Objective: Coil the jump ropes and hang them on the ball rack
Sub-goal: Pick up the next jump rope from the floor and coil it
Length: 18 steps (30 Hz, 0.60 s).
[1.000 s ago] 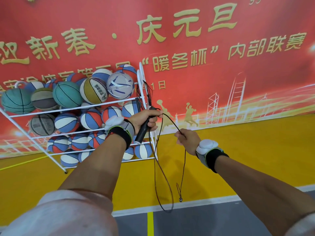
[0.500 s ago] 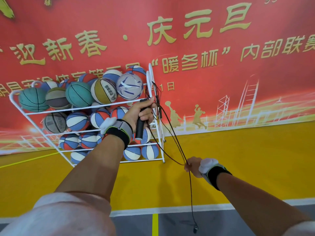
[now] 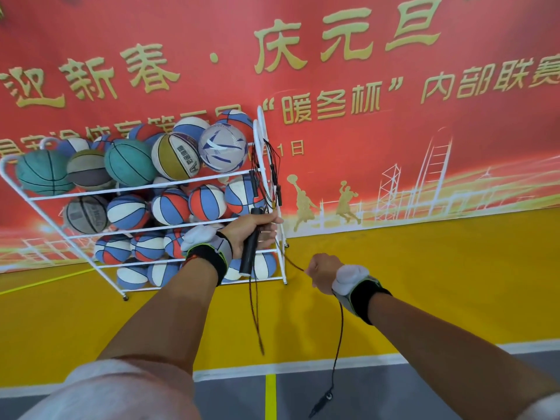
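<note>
So the left hand (image 3: 251, 234) is clenched around a black jump rope handle (image 3: 250, 250), held close to upright right in front of the right end of the white ball rack (image 3: 274, 165). The handle's lower end sticks out below the fist, and a couple of thin loops of black cord (image 3: 256, 313) dangle from it down toward the yellow floor (image 3: 439, 283). The right hand (image 3: 322, 272) sits lower and off to the right, closed into a fist on the same jump rope's cord, which runs taut-ish from the left hand across to it. From the right fist the cord drops past the wrist and ends in a small fitting (image 3: 325, 397) hanging over the grey strip of floor near the white line. Both wrists wear a black band with a white pod on it, left wristband (image 3: 209, 253) and right wristband (image 3: 356, 286). The rack is stuffed with basketballs on three shelves, mostly red, white and blue ones, plus a few teal ones and a white volleyball-looking ball (image 3: 222, 147) up top. On the rack's right end post other black ropes with their handles (image 3: 274, 177) are already hanging, just above the left hand. Behind all of it there's a big red banner (image 3: 394, 101) with gold lettering.
</note>
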### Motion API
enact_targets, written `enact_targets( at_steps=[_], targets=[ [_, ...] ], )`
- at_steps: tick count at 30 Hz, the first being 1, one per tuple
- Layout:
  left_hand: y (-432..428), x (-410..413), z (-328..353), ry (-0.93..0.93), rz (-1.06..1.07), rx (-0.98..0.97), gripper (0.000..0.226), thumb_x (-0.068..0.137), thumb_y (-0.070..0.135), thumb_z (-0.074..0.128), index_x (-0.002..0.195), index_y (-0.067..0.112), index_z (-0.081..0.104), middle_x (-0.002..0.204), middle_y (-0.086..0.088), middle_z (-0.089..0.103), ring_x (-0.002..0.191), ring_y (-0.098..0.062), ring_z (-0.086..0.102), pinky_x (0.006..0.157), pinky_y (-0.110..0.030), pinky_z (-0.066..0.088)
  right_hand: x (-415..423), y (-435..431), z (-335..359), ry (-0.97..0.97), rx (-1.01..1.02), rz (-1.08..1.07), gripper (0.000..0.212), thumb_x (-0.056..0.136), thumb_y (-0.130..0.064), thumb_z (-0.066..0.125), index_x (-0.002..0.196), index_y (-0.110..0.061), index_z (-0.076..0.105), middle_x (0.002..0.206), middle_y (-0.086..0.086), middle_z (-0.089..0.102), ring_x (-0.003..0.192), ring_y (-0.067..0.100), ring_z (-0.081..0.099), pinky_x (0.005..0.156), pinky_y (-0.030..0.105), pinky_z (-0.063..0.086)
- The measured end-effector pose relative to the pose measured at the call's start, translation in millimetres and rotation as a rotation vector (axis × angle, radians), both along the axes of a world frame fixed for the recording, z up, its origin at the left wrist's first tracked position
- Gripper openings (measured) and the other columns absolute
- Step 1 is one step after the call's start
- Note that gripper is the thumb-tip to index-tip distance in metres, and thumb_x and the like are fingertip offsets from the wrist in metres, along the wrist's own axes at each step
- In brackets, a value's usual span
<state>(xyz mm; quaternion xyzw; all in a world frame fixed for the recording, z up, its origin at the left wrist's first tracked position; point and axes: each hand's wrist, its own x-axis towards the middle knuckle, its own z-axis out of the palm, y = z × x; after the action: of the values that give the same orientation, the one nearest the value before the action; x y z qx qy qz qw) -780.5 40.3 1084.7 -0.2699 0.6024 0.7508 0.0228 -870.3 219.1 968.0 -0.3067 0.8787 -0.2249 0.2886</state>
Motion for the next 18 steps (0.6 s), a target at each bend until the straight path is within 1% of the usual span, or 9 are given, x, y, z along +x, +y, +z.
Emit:
enact_targets(
  at_steps=[1, 3, 6, 7, 9, 11, 13, 16, 18],
  targets=[
    [3, -2, -4, -0.028, -0.016, -0.012, 0.024, 0.094, 0.027, 0.066, 0.107, 0.007, 0.07, 0.087, -0.003, 0.072, 0.062, -0.011, 0.068, 0.05, -0.022, 0.057, 2, -2, 4, 0.0, 0.017, 0.038, 0.037, 0.102, -0.024, 0.048, 0.122, 0.006, 0.058, 0.126, 0.032, 0.057, 0.114, 0.048, 0.058, 0.083, 0.064, 0.049],
    [7, -3, -14, -0.123, -0.086, -0.086, 0.027, 0.095, 0.024, 0.066, 0.114, 0.006, 0.069, 0.111, -0.01, 0.073, 0.069, -0.015, 0.071, 0.045, -0.022, 0.055, 7, -6, 13, -0.015, 0.026, 0.059, 0.037, 0.101, -0.025, 0.052, 0.126, 0.003, 0.057, 0.121, 0.028, 0.062, 0.111, 0.044, 0.062, 0.082, 0.059, 0.053],
    [9, -2, -27, -0.265, -0.232, -0.244, 0.033, 0.099, 0.021, 0.06, 0.128, 0.005, 0.061, 0.128, -0.018, 0.065, 0.052, -0.013, 0.063, 0.04, -0.019, 0.045, 10, -13, 25, -0.052, -0.043, 0.015, 0.031, 0.101, -0.028, 0.053, 0.104, -0.001, 0.067, 0.106, 0.013, 0.074, 0.075, 0.025, 0.068, 0.068, 0.036, 0.05],
    [10, -2, -30, -0.3, -0.27, -0.288, 0.034, 0.1, 0.02, 0.059, 0.13, 0.004, 0.059, 0.125, -0.018, 0.066, 0.048, -0.013, 0.057, 0.04, -0.02, 0.043, 12, -14, 29, -0.059, -0.081, -0.028, 0.029, 0.101, -0.028, 0.053, 0.096, -0.003, 0.067, 0.104, 0.011, 0.075, 0.064, 0.018, 0.062, 0.068, 0.033, 0.047],
    [9, -1, -37, -0.379, -0.33, -0.35, 0.036, 0.099, 0.025, 0.06, 0.128, 0.004, 0.059, 0.105, -0.014, 0.074, 0.042, -0.014, 0.046, 0.04, -0.022, 0.04, 12, -17, 38, -0.05, -0.125, -0.097, 0.026, 0.099, -0.028, 0.057, 0.089, -0.006, 0.064, 0.104, 0.014, 0.075, 0.057, 0.019, 0.054, 0.066, 0.032, 0.044],
    [11, 3, -39, -0.454, -0.386, -0.431, 0.031, 0.095, 0.033, 0.065, 0.114, 0.008, 0.068, 0.079, -0.004, 0.074, 0.037, -0.013, 0.044, 0.042, -0.023, 0.039, 8, -15, 45, -0.072, -0.16, -0.154, 0.024, 0.096, -0.028, 0.062, 0.077, -0.014, 0.055, 0.107, 0.02, 0.074, 0.06, 0.024, 0.051, 0.062, 0.034, 0.043],
    [14, 4, -39, -0.426, -0.354, -0.553, 0.022, 0.093, 0.033, 0.068, 0.093, 0.011, 0.071, 0.061, 0.001, 0.065, 0.037, -0.013, 0.044, 0.043, -0.023, 0.039, 0, -11, 49, -0.091, -0.17, -0.148, 0.027, 0.093, -0.026, 0.064, 0.071, -0.014, 0.053, 0.109, 0.02, 0.073, 0.059, 0.021, 0.054, 0.057, 0.03, 0.047],
    [15, 2, -40, -0.253, -0.235, -0.541, 0.013, 0.095, 0.023, 0.067, 0.105, 0.015, 0.069, 0.061, 0.002, 0.059, 0.041, -0.015, 0.043, 0.044, -0.025, 0.039, -10, -5, 52, -0.122, -0.203, -0.129, 0.013, 0.089, -0.025, 0.066, 0.083, -0.015, 0.062, 0.109, 0.018, 0.073, 0.058, 0.014, 0.056, 0.052, 0.024, 0.046],
    [18, 0, -40, -0.19, -0.278, -0.535, 0.016, 0.094, 0.016, 0.067, 0.11, 0.019, 0.07, 0.058, 0.003, 0.058, 0.042, -0.013, 0.042, 0.044, -0.023, 0.039, -12, -5, 54, -0.141, -0.221, -0.136, 0.009, 0.089, -0.025, 0.067, 0.09, -0.016, 0.065, 0.1, 0.018, 0.074, 0.056, 0.014, 0.054, 0.052, 0.024, 0.044]
  ],
)
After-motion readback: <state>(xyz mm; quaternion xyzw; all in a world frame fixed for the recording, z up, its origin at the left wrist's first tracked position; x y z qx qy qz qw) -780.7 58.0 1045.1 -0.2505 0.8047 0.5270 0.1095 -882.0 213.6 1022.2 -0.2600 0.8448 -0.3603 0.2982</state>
